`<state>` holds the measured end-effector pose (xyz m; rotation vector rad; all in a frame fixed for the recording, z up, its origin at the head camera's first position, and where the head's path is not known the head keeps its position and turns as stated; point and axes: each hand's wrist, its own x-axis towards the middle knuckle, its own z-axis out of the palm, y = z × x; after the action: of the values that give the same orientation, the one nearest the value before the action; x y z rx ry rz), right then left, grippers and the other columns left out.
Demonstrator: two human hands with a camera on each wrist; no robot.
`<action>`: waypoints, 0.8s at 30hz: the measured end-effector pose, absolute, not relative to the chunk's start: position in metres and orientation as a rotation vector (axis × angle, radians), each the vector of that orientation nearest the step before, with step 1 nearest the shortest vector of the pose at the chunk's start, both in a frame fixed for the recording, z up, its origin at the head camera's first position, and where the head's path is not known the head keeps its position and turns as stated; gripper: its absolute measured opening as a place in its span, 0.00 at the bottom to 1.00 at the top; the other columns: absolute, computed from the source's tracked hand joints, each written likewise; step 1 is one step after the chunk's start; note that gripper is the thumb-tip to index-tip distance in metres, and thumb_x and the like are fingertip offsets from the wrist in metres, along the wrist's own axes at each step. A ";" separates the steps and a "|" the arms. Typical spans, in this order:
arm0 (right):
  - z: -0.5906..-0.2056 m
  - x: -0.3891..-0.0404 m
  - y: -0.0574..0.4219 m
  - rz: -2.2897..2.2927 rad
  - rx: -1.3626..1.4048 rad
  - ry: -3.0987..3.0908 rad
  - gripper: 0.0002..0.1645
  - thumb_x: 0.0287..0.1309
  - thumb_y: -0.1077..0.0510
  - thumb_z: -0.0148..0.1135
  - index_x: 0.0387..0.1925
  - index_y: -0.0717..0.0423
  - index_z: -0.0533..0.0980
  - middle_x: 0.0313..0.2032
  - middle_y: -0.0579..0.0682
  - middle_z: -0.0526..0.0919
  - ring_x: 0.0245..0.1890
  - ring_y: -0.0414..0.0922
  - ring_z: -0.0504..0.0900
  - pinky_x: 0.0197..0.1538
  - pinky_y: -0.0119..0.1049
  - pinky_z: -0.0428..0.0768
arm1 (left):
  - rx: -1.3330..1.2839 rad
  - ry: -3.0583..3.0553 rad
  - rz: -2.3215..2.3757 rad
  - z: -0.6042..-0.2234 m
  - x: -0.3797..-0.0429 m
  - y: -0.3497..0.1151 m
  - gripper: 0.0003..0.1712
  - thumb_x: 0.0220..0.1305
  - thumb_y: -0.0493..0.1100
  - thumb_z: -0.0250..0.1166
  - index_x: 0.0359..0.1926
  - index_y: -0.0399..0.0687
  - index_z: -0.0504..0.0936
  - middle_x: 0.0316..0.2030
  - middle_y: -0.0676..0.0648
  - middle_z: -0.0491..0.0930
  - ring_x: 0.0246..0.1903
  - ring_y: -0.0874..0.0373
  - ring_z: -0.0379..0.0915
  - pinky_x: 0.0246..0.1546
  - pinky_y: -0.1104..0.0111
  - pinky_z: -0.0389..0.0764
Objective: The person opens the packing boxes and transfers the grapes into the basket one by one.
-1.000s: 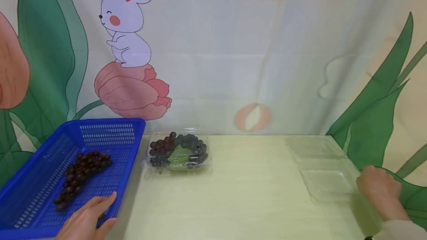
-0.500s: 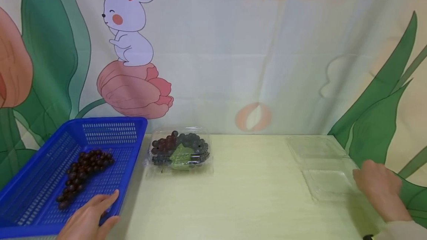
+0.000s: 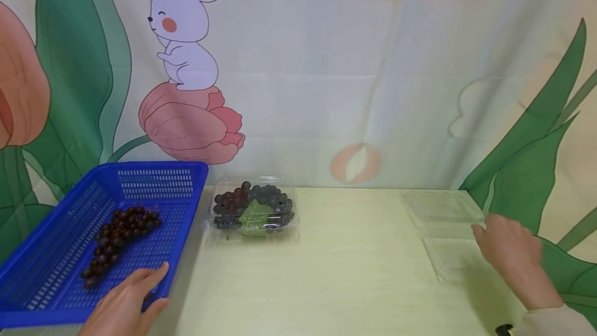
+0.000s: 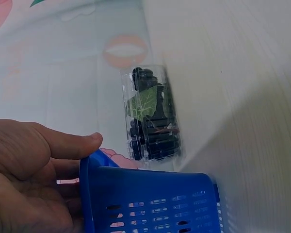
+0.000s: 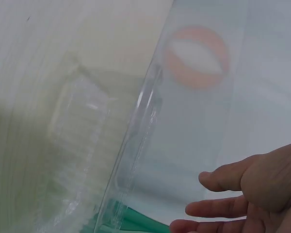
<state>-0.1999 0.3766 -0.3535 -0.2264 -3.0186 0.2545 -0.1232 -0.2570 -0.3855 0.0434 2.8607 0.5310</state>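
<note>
In the head view, my left hand (image 3: 123,302) grips the near right edge of a blue plastic basket (image 3: 188,217). The left wrist view has the thumb on its rim and the fingers behind. A bunch of dark red grapes (image 3: 109,245) lies in this basket. Over at the right, my right hand (image 3: 508,245) is above an open clear plastic clamshell box (image 3: 448,245), overlapping its right side. Seen from the right wrist, the hand's thumb and fingers (image 5: 216,208) reach out loosely, holding nothing, with the box's raised lid edge (image 5: 136,131) to their left.
A closed clear clamshell box (image 3: 254,227) with dark grapes and a green leaf (image 3: 255,215) stands beside the basket on the pale table (image 3: 336,274). Behind the table hangs a printed cloth (image 3: 298,66) with a rabbit and tulips.
My right hand has moved left, from beside the open clamshell box to over its right part. The left hand keeps its place on the basket; the head view has shifted slightly.
</note>
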 end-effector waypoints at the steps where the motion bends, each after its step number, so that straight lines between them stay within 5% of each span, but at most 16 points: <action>1: -0.354 -0.200 0.374 0.254 -0.209 -3.008 0.22 0.74 0.50 0.51 0.40 0.67 0.79 0.37 0.73 0.80 0.33 0.70 0.81 0.23 0.56 0.74 | 0.044 2.863 0.530 -0.386 -0.123 -0.257 0.40 0.67 0.47 0.72 0.72 0.29 0.68 0.57 0.25 0.74 0.47 0.35 0.79 0.40 0.45 0.83; 7: -0.354 -0.201 0.356 0.256 -0.102 -2.978 0.23 0.73 0.53 0.55 0.52 0.71 0.77 0.45 0.74 0.81 0.40 0.72 0.80 0.27 0.61 0.78 | 0.062 2.869 0.534 -0.389 -0.124 -0.259 0.41 0.67 0.47 0.72 0.72 0.29 0.68 0.57 0.25 0.74 0.47 0.35 0.79 0.40 0.46 0.83; 24: -0.364 -0.200 0.306 0.217 0.205 -2.631 0.26 0.63 0.52 0.71 0.48 0.75 0.81 0.46 0.72 0.84 0.37 0.72 0.83 0.30 0.64 0.80 | 0.091 2.862 0.567 -0.393 -0.126 -0.263 0.41 0.68 0.48 0.71 0.72 0.29 0.68 0.58 0.25 0.73 0.50 0.31 0.77 0.42 0.44 0.82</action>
<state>-0.2003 0.3055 -0.3644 0.2045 -2.6314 0.2173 -0.1265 -0.2631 -0.3929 0.0912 2.8621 0.5670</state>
